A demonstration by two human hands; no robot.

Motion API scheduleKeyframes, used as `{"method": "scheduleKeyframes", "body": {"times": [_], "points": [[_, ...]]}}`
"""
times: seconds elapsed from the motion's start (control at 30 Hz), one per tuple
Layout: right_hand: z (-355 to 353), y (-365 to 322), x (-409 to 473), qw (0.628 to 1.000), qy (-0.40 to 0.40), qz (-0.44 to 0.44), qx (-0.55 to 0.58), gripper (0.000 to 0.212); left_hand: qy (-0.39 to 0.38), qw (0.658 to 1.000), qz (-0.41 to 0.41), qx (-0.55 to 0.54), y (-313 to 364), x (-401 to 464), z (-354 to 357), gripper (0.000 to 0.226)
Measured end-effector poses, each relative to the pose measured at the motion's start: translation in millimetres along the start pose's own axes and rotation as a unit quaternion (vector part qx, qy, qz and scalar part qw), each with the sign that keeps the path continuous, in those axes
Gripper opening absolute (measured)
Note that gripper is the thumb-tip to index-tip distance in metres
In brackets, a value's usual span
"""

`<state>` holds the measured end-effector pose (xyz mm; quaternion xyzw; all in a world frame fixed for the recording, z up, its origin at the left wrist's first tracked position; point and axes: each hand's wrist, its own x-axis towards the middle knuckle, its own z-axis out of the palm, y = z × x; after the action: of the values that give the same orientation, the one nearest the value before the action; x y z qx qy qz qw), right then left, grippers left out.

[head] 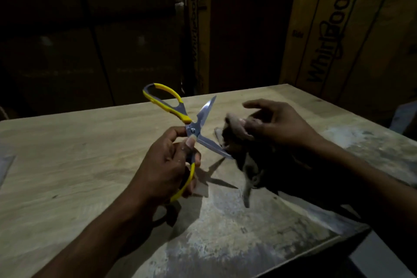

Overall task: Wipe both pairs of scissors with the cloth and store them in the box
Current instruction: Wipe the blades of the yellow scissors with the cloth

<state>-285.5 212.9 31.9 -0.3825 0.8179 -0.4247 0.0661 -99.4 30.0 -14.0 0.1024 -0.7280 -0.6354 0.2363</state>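
**Scissors spread wide above the worktop, cloth at the lower blade**

Behind you, tall cardboard cartons [352, 29] stand in the dark; the right one carries "Whirlpool" lettering running up its side. In front of them your worktop [67, 165] spreads out: pale wood-grain board on the left, and on the right a scuffed, chalky grey patch with worn blotches. A pale flat sheet [5, 167] shows at the left edge, too cut off to name.

Your right hand [277, 124] holds a dark, limp cloth [250, 165], bunched in curled fingers with the forefinger stretched out; its ragged tail hangs down toward the worktop. The cloth is blurred, so its weave cannot be made out.

Your left hand [167, 165] is clamped on the scissors [194, 128], thumb pressed just beside the pivot screw and fingers wrapped round the lower yellow loop. They are kitchen-style shears with grey-and-yellow moulded handles and bright steel blades. The blades are crossed wide open in an X: one tip points up and away, the other runs down to the right and meets the cloth. The upper handle loop stands free above your hand. The shears are held in the air, casting a sharp shadow on the worktop below.
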Motion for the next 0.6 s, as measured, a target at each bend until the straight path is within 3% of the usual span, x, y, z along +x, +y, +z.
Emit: {"method": "scheduleKeyframes", "body": {"times": [0.07,0.17,0.23,0.33,0.4,0.47,0.53,0.6], "points": [[0,-6,-4,0.999,-0.037,0.022,0.017,0.043,0.009,1.0,0.004,0.012,2,-1,-1,0.016],[-12,-6,-20,0.992,0.103,-0.038,-0.055,0.019,0.022,1.0,0.002,0.017,4,-1,0,0.015],[-27,-4,-34,0.994,0.1,-0.048,-0.023,0.015,0.023,0.999,0.0,0.024,3,0,2,0.015],[-54,0,-52,0.999,0.005,0.026,0.034,0.018,0.029,0.999,0.003,0.029,2,-2,7,0.013],[-76,17,-55,0.994,0.068,0.061,-0.062,0.023,0.026,0.999,0.006,0.029,3,-5,9,0.012],[-99,43,-57,0.973,0.119,0.136,-0.144,0.013,0.013,0.999,0.02,0.031,5,-8,11,0.01],[-111,60,-63,0.946,0.09,0.242,-0.194,0.054,-0.001,0.999,0.028,0.04,8,-10,13,0.007],[-113,72,-66,0.922,0.038,0.316,-0.223,0.067,-0.01,0.998,0.036,0.058,10,-11,14,0.007]]}}
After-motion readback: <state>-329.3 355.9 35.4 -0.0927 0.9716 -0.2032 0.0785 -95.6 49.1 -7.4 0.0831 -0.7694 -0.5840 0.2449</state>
